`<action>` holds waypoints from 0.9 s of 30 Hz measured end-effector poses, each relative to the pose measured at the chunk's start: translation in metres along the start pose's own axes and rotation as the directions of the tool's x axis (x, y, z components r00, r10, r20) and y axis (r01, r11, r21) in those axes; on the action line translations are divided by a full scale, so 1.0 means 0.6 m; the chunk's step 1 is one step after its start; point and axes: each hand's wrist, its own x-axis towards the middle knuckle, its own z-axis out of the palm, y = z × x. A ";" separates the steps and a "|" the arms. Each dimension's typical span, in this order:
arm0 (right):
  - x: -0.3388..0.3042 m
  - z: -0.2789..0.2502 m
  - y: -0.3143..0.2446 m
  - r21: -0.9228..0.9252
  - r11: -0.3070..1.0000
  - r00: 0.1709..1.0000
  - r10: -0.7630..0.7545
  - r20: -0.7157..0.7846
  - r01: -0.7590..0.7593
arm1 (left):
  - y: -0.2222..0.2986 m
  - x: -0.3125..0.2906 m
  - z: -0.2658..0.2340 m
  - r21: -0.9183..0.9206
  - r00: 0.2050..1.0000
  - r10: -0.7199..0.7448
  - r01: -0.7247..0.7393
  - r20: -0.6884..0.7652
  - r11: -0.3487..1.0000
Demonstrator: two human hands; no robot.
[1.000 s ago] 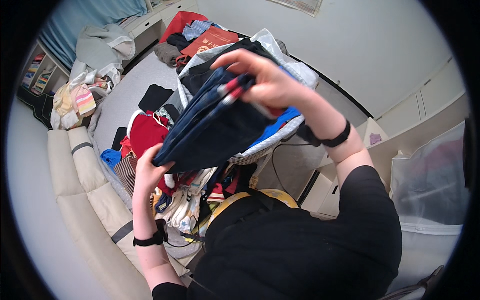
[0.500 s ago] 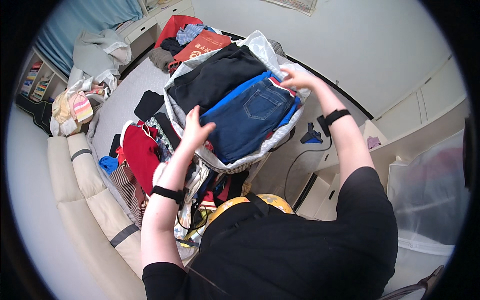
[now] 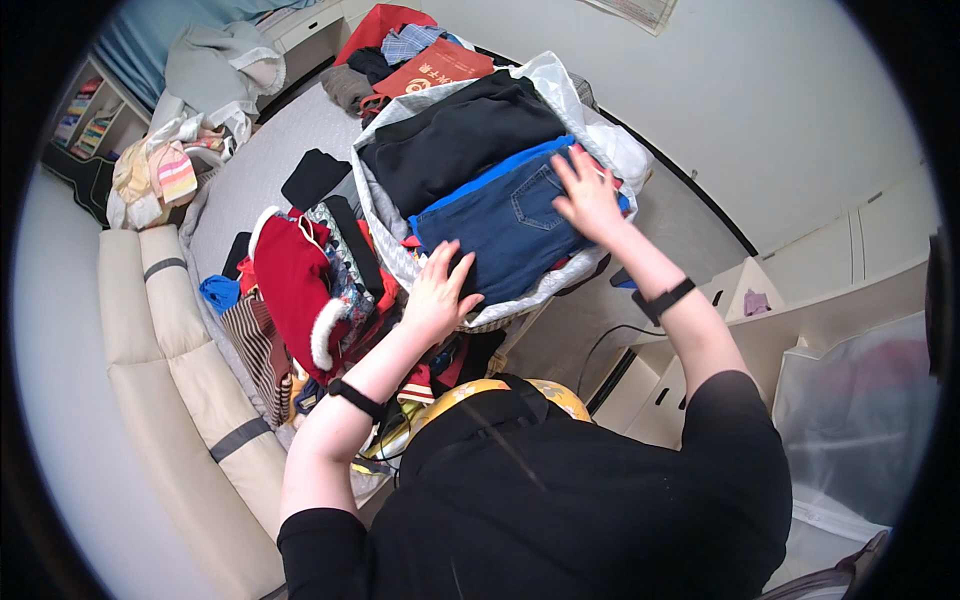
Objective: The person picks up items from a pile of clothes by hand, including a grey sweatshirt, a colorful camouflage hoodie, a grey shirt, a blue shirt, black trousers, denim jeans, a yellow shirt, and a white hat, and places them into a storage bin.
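Note:
Folded dark-blue jeans (image 3: 505,225) lie flat in a large open fabric storage bag (image 3: 385,235) on the bed. My left hand (image 3: 438,297) rests with fingers spread on the near left corner of the jeans. On their right end, beside the back pocket, my right hand (image 3: 590,200) lies with its fingers apart. Neither hand grips anything. Bright blue cloth (image 3: 470,185) shows along the far edge of the jeans, and folded black clothing (image 3: 460,140) fills the far half of the bag.
Left of the bag are a red garment with white trim (image 3: 290,285) and a mixed clothes pile. A red bag (image 3: 435,68) stands at the back. A cream padded headboard (image 3: 150,320) runs along the left; white drawers (image 3: 650,395) stand at the lower right.
Both hands have come down onto the jeans, the right one moving from the bag's rim to the pocket end. The jeans look flatter, and the whole view has shifted slightly.

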 end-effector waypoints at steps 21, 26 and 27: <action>-0.035 -0.065 -0.372 0.230 0.914 0.875 -0.392 0.284 0.335 | -0.063 -0.125 -0.129 -0.094 0.973 0.109 -0.131 -0.205 0.987; -0.037 -0.067 -0.556 0.440 0.753 0.778 -0.604 0.169 0.489 | -0.202 -0.257 -0.221 -0.218 0.888 -0.242 0.165 -0.392 0.962; -0.037 -0.064 -0.592 0.439 0.733 0.749 -0.638 0.179 0.519 | -0.228 -0.290 -0.236 -0.285 0.836 -0.335 0.226 -0.434 0.932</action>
